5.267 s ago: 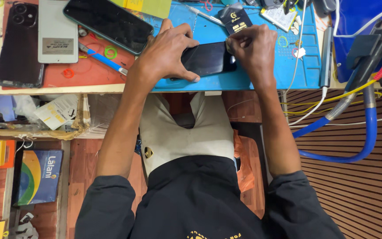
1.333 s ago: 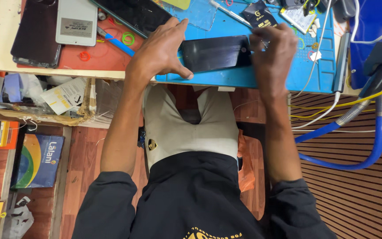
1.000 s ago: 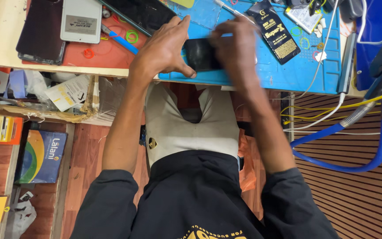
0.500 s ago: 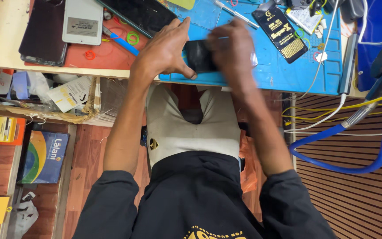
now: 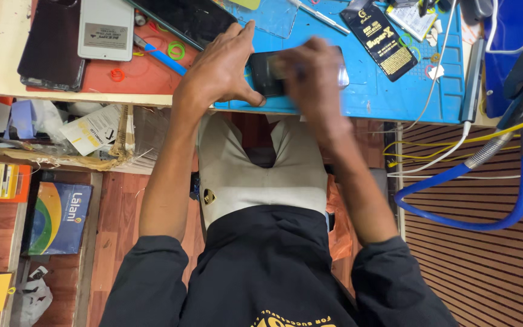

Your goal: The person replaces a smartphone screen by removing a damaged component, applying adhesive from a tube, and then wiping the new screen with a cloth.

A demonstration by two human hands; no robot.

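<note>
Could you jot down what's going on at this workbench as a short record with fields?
Setting: blue mat on a workbench
Left hand: pressed on the left end of a dark phone, steadying it
Right hand: blurred, over the phone's middle; grip cannot be told
Beside the phone: black packet, clear film
Further left: red mat, grey phone back, rubber bands
Right side: blue hose, cables

Single head view, steeply down, close.
</note>
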